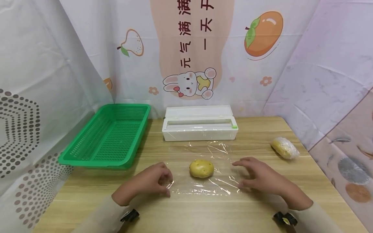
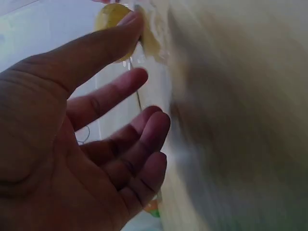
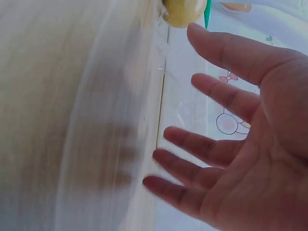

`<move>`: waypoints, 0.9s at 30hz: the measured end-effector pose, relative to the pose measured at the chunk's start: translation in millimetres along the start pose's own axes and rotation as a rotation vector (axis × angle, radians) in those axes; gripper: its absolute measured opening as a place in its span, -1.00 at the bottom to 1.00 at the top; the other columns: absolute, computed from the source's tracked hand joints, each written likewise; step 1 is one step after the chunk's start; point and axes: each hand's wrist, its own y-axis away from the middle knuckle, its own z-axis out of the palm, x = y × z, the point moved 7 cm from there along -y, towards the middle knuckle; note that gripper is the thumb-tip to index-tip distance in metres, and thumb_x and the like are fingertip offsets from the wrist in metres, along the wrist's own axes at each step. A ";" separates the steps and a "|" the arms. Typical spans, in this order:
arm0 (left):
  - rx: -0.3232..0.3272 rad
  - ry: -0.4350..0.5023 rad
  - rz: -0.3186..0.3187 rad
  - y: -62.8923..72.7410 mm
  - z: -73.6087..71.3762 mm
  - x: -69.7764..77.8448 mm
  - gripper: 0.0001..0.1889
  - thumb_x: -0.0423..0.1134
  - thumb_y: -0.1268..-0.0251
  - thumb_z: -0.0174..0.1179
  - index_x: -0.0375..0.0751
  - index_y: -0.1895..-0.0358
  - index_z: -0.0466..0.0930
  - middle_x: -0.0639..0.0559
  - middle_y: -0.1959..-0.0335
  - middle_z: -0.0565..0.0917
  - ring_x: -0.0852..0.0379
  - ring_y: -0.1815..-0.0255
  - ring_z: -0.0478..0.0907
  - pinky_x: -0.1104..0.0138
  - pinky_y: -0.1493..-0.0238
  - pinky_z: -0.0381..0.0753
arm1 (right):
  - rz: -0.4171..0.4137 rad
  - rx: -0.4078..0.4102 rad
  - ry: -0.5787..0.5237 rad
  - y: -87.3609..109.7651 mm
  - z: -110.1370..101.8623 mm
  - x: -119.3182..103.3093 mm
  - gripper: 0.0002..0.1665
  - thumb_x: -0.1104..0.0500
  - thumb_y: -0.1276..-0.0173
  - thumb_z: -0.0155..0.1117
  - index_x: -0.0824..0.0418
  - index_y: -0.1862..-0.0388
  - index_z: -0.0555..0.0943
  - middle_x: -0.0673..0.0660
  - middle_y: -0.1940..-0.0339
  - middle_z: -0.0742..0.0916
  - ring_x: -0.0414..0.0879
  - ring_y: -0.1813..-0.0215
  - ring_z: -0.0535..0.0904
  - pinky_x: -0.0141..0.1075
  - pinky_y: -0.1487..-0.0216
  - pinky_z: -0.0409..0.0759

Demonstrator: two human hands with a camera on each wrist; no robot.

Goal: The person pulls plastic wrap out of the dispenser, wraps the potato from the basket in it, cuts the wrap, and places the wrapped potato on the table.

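A yellow potato [image 1: 201,169] lies on a sheet of clear cling film [image 1: 204,187] spread flat on the table. My left hand [image 1: 151,181] hovers at the film's left edge, fingers loosely bent and holding nothing. Over the right edge is my right hand [image 1: 259,176], its fingers spread and relaxed with nothing in them. Both wrist views show bare palms, the left hand [image 2: 110,130] and the right hand [image 3: 231,134], with the potato beyond the thumbs. Behind the potato stands a white cling film box [image 1: 200,134], lid raised, with the film reaching toward its front.
A green plastic basket [image 1: 131,152] stands at the back left. Toward the right edge of the wooden table [image 1: 204,216] lies a film-wrapped potato [image 1: 285,148]. A printed curtain [image 1: 140,77] hangs behind and along the sides.
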 end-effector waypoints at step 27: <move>0.022 -0.159 0.143 14.9 1.5 9.0 -0.71 -0.27 -0.13 0.44 0.22 0.56 0.56 0.36 0.35 0.48 0.35 0.33 0.40 0.44 0.26 0.45 | -0.139 -0.149 0.000 1.1 25.1 -12.8 -0.77 0.21 -0.28 0.52 -0.18 0.31 0.74 -0.28 0.32 0.68 -0.42 0.26 0.56 -0.39 0.21 0.63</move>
